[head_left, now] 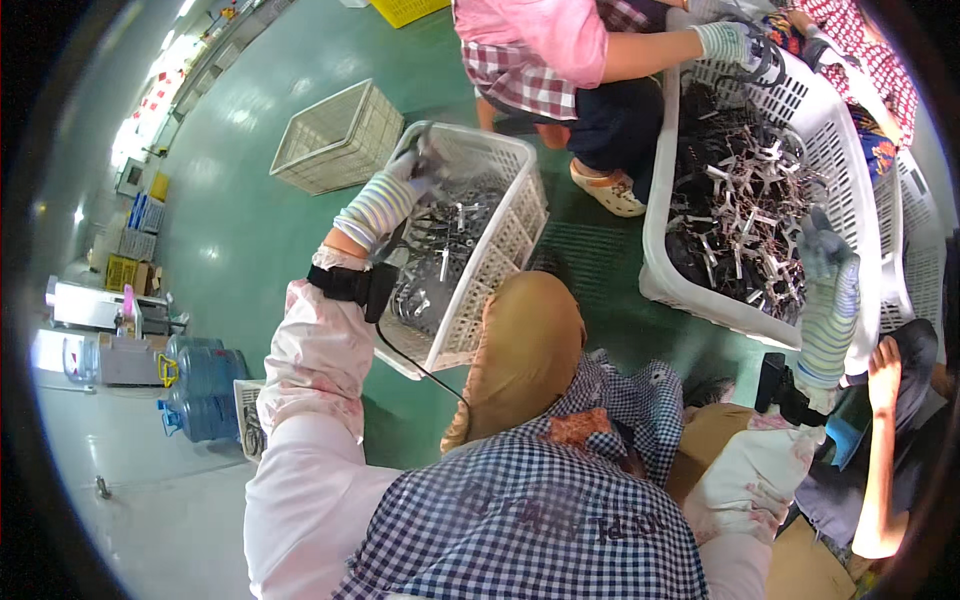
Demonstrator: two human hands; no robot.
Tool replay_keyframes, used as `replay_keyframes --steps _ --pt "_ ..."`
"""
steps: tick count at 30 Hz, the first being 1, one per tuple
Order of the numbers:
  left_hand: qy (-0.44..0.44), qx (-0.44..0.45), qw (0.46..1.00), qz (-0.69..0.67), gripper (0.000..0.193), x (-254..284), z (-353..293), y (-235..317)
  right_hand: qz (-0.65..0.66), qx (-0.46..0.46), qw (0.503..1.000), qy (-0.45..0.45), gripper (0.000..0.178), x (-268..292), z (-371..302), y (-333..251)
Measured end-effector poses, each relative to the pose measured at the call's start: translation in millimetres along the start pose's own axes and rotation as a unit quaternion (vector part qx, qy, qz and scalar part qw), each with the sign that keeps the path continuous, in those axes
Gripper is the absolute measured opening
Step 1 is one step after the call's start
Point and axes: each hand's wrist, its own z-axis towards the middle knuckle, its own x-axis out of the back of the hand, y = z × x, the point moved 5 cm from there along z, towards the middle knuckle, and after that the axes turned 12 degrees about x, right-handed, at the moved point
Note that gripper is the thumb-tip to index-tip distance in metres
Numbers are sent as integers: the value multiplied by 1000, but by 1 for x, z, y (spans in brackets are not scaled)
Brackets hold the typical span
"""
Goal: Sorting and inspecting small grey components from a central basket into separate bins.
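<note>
Two white baskets (505,245) (850,200) hold dark metal parts (740,210); left hand (400,185) grips smaller basket's rim, right hand (830,265) spread over larger.

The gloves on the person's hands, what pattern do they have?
Stripes, pale grey with blue and yellowish bands, seen in the head view on the left hand and right hand.

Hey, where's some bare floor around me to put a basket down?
Bare green floor lies left of the small white basket your left hand reaches into, below the upturned empty basket. It is crowded right: the large basket of dark metal parts near your right hand, with a seated person behind.
</note>
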Motion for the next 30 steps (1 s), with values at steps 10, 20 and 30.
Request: replay_keyframes --steps 10,20,30 --pt "77 240 869 426 39 12 59 -285 -133 -50 989 -28 55 -18 5 47" --pt "-69 435 870 -219 35 10 -13 -260 -178 -77 979 -64 57 -27 4 39" --pt "-47 446 894 8 19 91 -36 -291 -206 -12 975 -84 35 -49 7 13"
